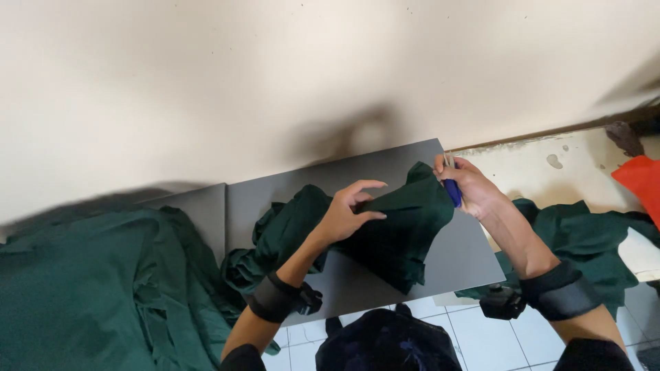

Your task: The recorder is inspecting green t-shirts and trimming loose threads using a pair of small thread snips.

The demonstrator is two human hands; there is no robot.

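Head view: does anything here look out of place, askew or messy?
Mostly cloth disorder. The dark green garment held by the left hand droops over the grey board's front edge. More green cloth lies heaped at left, and another piece on the floor. The right hand grips a blue-handled tool.

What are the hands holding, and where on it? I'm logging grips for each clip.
The left hand pinches the dark green cloth at its raised fold; the right hand grips a blue-handled tool by its handle, at the cloth's top edge.
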